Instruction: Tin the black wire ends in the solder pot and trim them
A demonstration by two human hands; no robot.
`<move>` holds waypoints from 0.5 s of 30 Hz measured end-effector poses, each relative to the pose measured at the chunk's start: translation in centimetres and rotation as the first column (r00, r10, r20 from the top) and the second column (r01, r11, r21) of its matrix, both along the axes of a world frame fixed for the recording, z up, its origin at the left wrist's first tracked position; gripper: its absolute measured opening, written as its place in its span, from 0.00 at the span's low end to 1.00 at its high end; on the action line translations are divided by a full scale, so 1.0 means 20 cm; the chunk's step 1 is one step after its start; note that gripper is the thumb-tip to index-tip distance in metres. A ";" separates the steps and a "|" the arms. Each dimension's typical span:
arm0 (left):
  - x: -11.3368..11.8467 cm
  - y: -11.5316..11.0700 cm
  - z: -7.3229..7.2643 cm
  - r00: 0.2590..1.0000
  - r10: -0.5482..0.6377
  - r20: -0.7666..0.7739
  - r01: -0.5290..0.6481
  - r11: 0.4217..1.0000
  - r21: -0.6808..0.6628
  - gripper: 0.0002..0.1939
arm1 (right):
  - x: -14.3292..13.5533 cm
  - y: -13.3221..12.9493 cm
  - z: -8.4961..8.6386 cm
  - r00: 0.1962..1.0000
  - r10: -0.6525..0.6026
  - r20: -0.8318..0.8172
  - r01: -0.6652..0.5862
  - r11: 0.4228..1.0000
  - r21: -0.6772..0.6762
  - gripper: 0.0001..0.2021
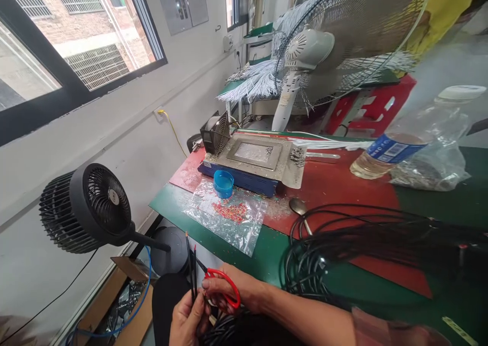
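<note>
My left hand [186,319] is closed around two thin black cables [192,275] that point upward from my lap. One cable has a coppery tip and the other shows a red inner wire. Close beside it, my right hand [244,284] holds red-handled scissors [237,299], fingers wrapped about the handles. The dark blades lie next to the cables, partly hidden behind them; I cannot tell whether they touch. More black cable [224,331] rests in my lap beneath both hands.
On the green table [263,264] are a solder pot [244,176] with a small fan, a blue cap [223,183], a plastic bag [247,234] under red bits, a spoon [299,207], coiled black cables [305,275] and a bottle [396,148]. A black fan [87,203] stands left, a larger fan [308,49] behind.
</note>
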State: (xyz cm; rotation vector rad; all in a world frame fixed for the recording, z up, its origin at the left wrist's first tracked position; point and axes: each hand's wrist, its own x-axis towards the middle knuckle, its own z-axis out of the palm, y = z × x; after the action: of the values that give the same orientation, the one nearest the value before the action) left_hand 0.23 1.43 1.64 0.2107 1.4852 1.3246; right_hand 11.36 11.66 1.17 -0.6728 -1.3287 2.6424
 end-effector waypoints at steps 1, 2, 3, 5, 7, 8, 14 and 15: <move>0.00 0.00 0.00 1.000 0.009 -0.001 -0.009 1.000 -0.006 0.18 | 0.00 0.00 0.00 1.000 0.003 -0.008 -0.003 1.000 -0.001 0.22; 0.01 0.00 0.01 1.000 0.024 0.003 -0.024 1.000 -0.011 0.18 | 0.00 0.00 0.00 1.000 0.008 -0.014 -0.008 1.000 -0.001 0.22; 0.01 0.00 0.01 0.999 0.040 0.011 -0.040 0.999 -0.012 0.18 | 0.00 0.00 0.00 1.000 0.016 -0.020 -0.016 1.000 -0.002 0.22; 0.02 0.00 0.00 0.996 0.082 0.027 -0.082 0.997 -0.007 0.18 | 0.00 0.00 -0.01 0.999 0.040 -0.027 -0.040 0.999 -0.007 0.23; 0.03 0.00 -0.01 0.992 0.123 0.037 -0.123 0.992 0.002 0.19 | -0.01 -0.01 -0.02 0.998 0.048 -0.034 -0.049 0.999 -0.020 0.23; 0.03 0.00 -0.02 0.990 0.137 0.039 -0.137 0.990 0.009 0.19 | -0.01 -0.01 -0.03 0.998 0.042 -0.044 -0.043 0.999 -0.027 0.24; 0.03 0.00 -0.04 0.982 0.181 0.052 -0.183 0.983 0.033 0.18 | -0.01 -0.03 -0.03 0.997 -0.003 -0.075 -0.001 0.999 -0.053 0.24; 0.03 0.00 -0.04 0.982 0.184 0.049 -0.186 0.982 0.037 0.19 | -0.01 -0.02 -0.03 0.998 -0.004 -0.070 0.000 0.998 -0.058 0.24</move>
State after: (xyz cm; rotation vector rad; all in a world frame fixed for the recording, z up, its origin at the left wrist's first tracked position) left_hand 0.79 1.41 0.76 0.0689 1.4672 1.5002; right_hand 11.18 11.18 0.66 -0.5819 -1.2375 2.6855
